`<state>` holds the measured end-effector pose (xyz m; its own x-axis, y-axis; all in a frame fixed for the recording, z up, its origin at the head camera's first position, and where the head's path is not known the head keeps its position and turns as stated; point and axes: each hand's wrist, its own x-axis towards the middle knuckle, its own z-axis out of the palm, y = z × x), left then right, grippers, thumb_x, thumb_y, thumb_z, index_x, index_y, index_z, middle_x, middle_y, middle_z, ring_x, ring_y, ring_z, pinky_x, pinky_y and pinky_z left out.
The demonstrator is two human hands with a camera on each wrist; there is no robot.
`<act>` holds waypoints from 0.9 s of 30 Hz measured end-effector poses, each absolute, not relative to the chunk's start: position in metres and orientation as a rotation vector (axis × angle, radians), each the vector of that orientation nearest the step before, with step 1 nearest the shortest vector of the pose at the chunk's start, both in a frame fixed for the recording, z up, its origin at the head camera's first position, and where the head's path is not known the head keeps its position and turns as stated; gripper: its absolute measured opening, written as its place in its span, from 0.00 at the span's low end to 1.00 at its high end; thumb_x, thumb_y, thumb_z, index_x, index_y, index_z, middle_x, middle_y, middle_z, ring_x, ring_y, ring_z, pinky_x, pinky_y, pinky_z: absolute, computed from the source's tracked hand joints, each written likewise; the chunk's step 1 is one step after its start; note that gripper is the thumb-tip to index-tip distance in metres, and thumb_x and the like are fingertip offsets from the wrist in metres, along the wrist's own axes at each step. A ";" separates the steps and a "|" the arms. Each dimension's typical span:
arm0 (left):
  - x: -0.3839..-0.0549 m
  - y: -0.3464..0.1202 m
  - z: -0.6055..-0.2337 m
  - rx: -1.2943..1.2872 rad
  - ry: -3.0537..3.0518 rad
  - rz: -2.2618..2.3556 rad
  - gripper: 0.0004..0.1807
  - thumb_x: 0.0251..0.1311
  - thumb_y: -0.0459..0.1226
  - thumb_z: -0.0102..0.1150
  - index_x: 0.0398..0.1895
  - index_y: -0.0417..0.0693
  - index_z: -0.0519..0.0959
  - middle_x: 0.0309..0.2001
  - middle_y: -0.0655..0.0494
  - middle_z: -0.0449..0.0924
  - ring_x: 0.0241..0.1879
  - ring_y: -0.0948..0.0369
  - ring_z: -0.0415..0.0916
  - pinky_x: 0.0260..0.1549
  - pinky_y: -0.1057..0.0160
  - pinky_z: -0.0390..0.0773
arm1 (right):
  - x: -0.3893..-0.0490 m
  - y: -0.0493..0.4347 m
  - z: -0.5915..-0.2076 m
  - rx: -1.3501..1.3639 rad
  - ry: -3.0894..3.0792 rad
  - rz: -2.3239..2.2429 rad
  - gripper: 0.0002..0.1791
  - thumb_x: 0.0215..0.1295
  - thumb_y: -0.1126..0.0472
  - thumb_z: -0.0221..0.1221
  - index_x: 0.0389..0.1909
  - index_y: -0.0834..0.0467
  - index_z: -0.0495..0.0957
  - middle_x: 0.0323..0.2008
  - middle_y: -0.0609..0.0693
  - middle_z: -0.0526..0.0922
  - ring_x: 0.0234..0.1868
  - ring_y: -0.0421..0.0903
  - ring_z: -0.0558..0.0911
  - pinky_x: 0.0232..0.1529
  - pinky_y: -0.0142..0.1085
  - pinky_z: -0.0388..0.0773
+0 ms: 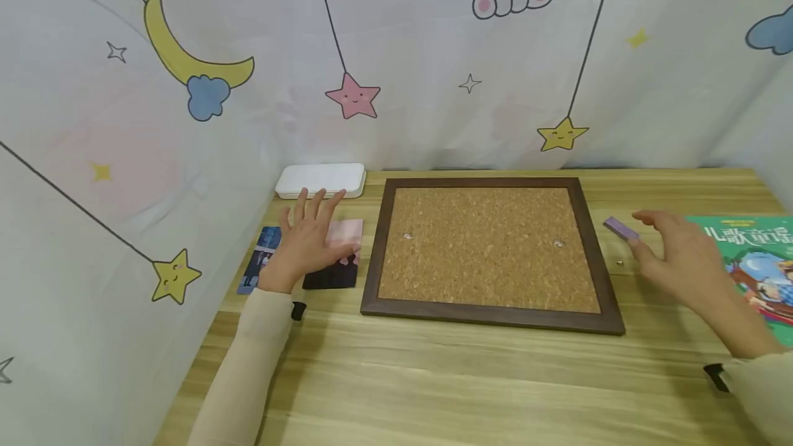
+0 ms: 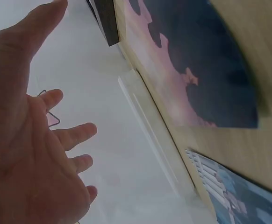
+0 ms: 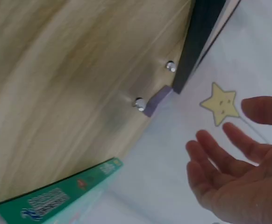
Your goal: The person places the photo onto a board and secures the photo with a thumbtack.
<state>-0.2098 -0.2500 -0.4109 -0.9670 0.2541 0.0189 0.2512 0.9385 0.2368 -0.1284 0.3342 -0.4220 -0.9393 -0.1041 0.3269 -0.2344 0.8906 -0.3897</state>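
Observation:
My left hand (image 1: 306,243), fingers spread and holding nothing, hovers over two picture cards on the wooden table. One is a pink and black card (image 1: 337,277); the other is a blue card (image 1: 254,263), partly covered by the hand. Over at the right, my right hand (image 1: 684,263) is held above the table, its fingers loosely bent and nothing in them. Its thumb tip overlaps the end of a purple block (image 1: 617,228) in the head view. Two small shiny pins stand by that block in the right wrist view, a nearer pin (image 3: 139,103) and a farther pin (image 3: 171,66).
Between the hands lies a cork board (image 1: 483,253) in a dark brown frame (image 1: 495,315), with two small clear pieces on the cork. A white case (image 1: 322,179) sits at the back left. A green book (image 1: 737,236) lies at the right. Printed curtains hang behind and left.

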 end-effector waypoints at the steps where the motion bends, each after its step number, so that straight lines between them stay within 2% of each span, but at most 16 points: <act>1: -0.211 -0.251 -0.412 0.414 3.062 0.395 0.57 0.63 0.63 0.70 0.88 0.65 0.47 0.87 0.39 0.44 0.87 0.34 0.29 0.78 0.22 0.34 | -0.128 0.337 -0.423 0.260 -2.770 0.641 0.24 0.72 0.63 0.60 0.65 0.71 0.76 0.55 0.78 0.82 0.48 0.78 0.81 0.37 0.68 0.74; 5: -0.215 -0.255 -0.416 0.455 3.019 0.447 0.56 0.65 0.59 0.72 0.88 0.59 0.50 0.85 0.38 0.51 0.86 0.32 0.39 0.77 0.22 0.43 | -0.128 0.346 -0.426 0.240 -2.863 0.670 0.19 0.72 0.65 0.61 0.60 0.69 0.80 0.51 0.76 0.85 0.45 0.73 0.83 0.31 0.54 0.76; 8: -0.219 -0.257 -0.418 0.479 2.993 0.454 0.54 0.66 0.57 0.71 0.87 0.57 0.51 0.84 0.38 0.55 0.84 0.33 0.48 0.75 0.20 0.50 | -0.129 0.352 -0.428 0.240 -2.919 0.653 0.15 0.72 0.66 0.61 0.56 0.67 0.84 0.48 0.75 0.87 0.32 0.60 0.82 0.27 0.41 0.66; 11: -0.222 -0.257 -0.420 0.473 2.955 0.471 0.53 0.67 0.56 0.71 0.88 0.56 0.51 0.84 0.38 0.56 0.84 0.35 0.51 0.74 0.19 0.54 | -0.131 0.355 -0.431 0.256 -2.981 0.638 0.13 0.72 0.66 0.62 0.52 0.65 0.87 0.46 0.74 0.88 0.23 0.46 0.73 0.24 0.37 0.59; 14: -0.225 -0.259 -0.422 0.446 2.928 0.485 0.53 0.69 0.55 0.70 0.88 0.55 0.51 0.85 0.38 0.55 0.84 0.36 0.51 0.75 0.20 0.53 | -0.134 0.357 -0.434 0.287 -3.029 0.624 0.11 0.72 0.65 0.63 0.50 0.65 0.88 0.45 0.72 0.89 0.27 0.51 0.81 0.24 0.41 0.71; 16: -0.227 -0.260 -0.424 0.428 2.920 0.486 0.52 0.69 0.55 0.69 0.88 0.54 0.51 0.85 0.37 0.55 0.84 0.35 0.50 0.76 0.21 0.53 | -0.136 0.357 -0.437 0.302 -3.047 0.619 0.11 0.72 0.65 0.65 0.50 0.64 0.88 0.44 0.70 0.90 0.32 0.59 0.85 0.29 0.49 0.78; 18: -0.229 -0.261 -0.424 0.414 2.915 0.486 0.51 0.70 0.54 0.69 0.87 0.52 0.53 0.84 0.36 0.54 0.84 0.35 0.50 0.76 0.21 0.52 | -0.138 0.356 -0.439 0.319 -3.052 0.610 0.11 0.71 0.64 0.66 0.49 0.65 0.89 0.42 0.66 0.91 0.40 0.63 0.88 0.36 0.55 0.82; 22: -0.231 -0.262 -0.423 0.365 2.925 0.460 0.48 0.69 0.53 0.69 0.85 0.49 0.58 0.83 0.35 0.57 0.84 0.35 0.51 0.77 0.23 0.53 | -0.141 0.355 -0.442 0.362 -3.066 0.589 0.11 0.71 0.63 0.68 0.49 0.64 0.89 0.38 0.58 0.92 0.40 0.61 0.88 0.40 0.58 0.82; 27: -0.233 -0.265 -0.426 0.278 2.935 0.392 0.47 0.67 0.55 0.69 0.83 0.46 0.63 0.83 0.33 0.56 0.83 0.32 0.49 0.76 0.21 0.53 | -0.143 0.355 -0.444 0.417 -3.088 0.558 0.08 0.70 0.63 0.69 0.45 0.61 0.90 0.36 0.54 0.93 0.39 0.59 0.89 0.43 0.61 0.82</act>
<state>-0.2333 -0.2646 -0.4258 -0.9687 0.2050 -0.1401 0.1611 0.9482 0.2738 -0.1429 0.3552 -0.4442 -0.9650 -0.2613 0.0227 -0.2527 0.9032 -0.3470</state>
